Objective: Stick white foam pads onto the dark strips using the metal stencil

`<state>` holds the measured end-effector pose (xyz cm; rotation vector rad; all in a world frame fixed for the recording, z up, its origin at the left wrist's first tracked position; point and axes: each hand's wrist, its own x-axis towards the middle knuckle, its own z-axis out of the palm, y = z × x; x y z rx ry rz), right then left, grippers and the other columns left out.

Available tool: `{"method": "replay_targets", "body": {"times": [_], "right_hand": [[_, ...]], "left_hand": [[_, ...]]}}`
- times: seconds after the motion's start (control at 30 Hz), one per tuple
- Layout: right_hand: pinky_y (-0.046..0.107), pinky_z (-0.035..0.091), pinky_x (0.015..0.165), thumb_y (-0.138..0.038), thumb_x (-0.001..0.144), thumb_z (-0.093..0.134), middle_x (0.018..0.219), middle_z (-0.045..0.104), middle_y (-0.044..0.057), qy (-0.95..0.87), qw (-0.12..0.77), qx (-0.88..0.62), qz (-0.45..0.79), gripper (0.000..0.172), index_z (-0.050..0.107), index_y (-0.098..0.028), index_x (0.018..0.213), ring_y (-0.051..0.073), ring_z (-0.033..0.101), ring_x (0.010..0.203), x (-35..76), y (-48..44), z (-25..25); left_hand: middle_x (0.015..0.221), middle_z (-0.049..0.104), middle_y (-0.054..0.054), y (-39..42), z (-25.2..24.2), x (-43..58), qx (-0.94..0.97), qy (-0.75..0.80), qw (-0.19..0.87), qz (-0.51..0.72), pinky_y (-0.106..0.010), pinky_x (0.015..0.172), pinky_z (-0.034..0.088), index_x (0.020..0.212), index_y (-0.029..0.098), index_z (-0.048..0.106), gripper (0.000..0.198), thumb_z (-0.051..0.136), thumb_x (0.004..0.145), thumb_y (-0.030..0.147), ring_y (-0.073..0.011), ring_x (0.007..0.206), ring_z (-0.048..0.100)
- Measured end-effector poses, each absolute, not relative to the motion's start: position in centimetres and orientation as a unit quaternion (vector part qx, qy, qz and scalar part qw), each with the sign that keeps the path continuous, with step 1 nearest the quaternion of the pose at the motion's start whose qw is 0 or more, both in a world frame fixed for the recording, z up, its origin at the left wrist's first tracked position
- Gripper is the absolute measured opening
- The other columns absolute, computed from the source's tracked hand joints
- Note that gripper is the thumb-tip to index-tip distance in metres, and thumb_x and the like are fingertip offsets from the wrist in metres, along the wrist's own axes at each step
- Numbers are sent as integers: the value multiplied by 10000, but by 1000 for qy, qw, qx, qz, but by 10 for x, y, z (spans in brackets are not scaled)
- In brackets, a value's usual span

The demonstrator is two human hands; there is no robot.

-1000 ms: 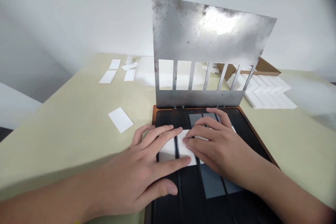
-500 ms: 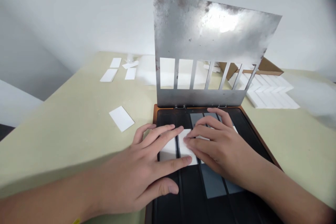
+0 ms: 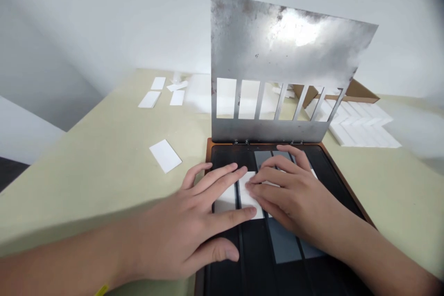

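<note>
My left hand (image 3: 194,224) lies with fingers spread, reaching over a white card (image 3: 227,200) and onto the left part of a second white card (image 3: 247,201). My right hand (image 3: 294,189) is bent, its thumb and index fingertips drawn together on that second card; the thumb tip is partly hidden. More white pieces show in part under the right hand. The cards lie on a black base (image 3: 256,254) with thin ridges and dark grey panels (image 3: 284,240). Hinged at its back, a metal plate (image 3: 246,41) with a row of rectangular cut-outs stands raised.
A loose white card (image 3: 165,156) lies left of the base on the pale table (image 3: 104,148). Several small white cards (image 3: 150,99) are farther back. Behind the plate on the right are a cardboard box (image 3: 362,91) and rows of white pieces (image 3: 367,135).
The view has shifted slightly, so everything sits a little farther right. Both hands keep nearly the same pose over the cards.
</note>
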<state>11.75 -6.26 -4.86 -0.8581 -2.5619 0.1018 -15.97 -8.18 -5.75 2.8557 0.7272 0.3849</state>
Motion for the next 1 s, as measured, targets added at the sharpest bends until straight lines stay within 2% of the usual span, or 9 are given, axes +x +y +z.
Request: {"method": "replay_targets", "body": {"times": [0.13, 0.23, 0.4, 0.57, 0.67, 0.73, 0.83, 0.9, 1.0], "right_hand": [[502, 245, 1213, -126, 1003, 657, 987, 798, -21, -927, 205, -310, 40, 140, 765, -215, 992, 212, 664, 1026, 117, -64, -46], [508, 252, 1214, -235, 1038, 658, 950, 793, -14, -926, 196, -315, 70, 126, 776, -233, 995, 215, 657, 1032, 117, -67, -44], [482, 254, 1233, -333, 1062, 658, 752, 749, -62, -909, 191, -323, 184, 269, 747, -281, 813, 189, 666, 964, 124, -75, -19], [420, 399, 1139, -336, 1054, 658, 995, 797, -57, -897, 237, -347, 139, 124, 781, -357, 1044, 212, 653, 1132, 153, -80, 31], [440, 419, 1118, -357, 1054, 656, 982, 800, -33, -903, 227, -348, 107, 152, 796, -338, 999, 224, 663, 1111, 168, -72, 36], [446, 435, 1100, -373, 1069, 636, 969, 804, -13, -905, 212, -353, 105, 217, 807, -307, 953, 217, 672, 1090, 172, -59, 22], [433, 478, 1018, -317, 1074, 619, 1047, 817, 14, -896, 247, -361, 72, 214, 822, -268, 1025, 210, 676, 1087, 173, -39, -14], [471, 465, 1024, -274, 1073, 601, 1096, 816, 52, -893, 266, -359, 56, 224, 822, -239, 1069, 235, 665, 1104, 172, -33, -36], [506, 420, 1088, -281, 1066, 610, 1108, 815, 62, -896, 276, -343, 58, 220, 825, -238, 1084, 243, 650, 1116, 173, -34, -54]], "left_hand": [[1739, 316, -188, -84, -58, -161, 956, 244, 93, 131, -682, 1245, 291, 1571, 323, 544, 542, 626, 1059, 477, -441, 1579, 363], [1739, 298, -212, -84, -59, -160, 961, 237, 83, 115, -688, 1240, 283, 1607, 309, 492, 568, 584, 1078, 496, -436, 1592, 343], [1704, 403, -152, -78, -57, -159, 969, 212, 79, 102, -583, 1292, 218, 1606, 283, 486, 593, 598, 1070, 513, -375, 1556, 432], [1546, 619, -126, -72, -49, -155, 974, 162, 81, 137, -428, 1237, 231, 1518, 203, 560, 479, 578, 1089, 415, -290, 1455, 560], [1378, 731, -81, -69, -43, -141, 961, 179, 100, 184, -415, 1153, 252, 1365, 236, 657, 312, 546, 1084, 317, -255, 1283, 666], [1183, 777, -51, -68, -41, -128, 954, 201, 103, 197, -424, 1099, 284, 1144, 230, 718, 211, 529, 1078, 298, -218, 1053, 717], [874, 735, -26, -70, -44, -109, 946, 236, 79, 207, -446, 1025, 326, 881, 195, 666, 311, 472, 1092, 317, -181, 778, 639], [907, 735, -50, -73, -49, -102, 939, 251, 57, 228, -457, 991, 339, 937, 190, 672, 296, 462, 1090, 330, -211, 832, 633], [1213, 744, -98, -79, -56, -102, 934, 257, 40, 247, -460, 989, 348, 1216, 211, 677, 272, 497, 1064, 347, -285, 1093, 626]]}}
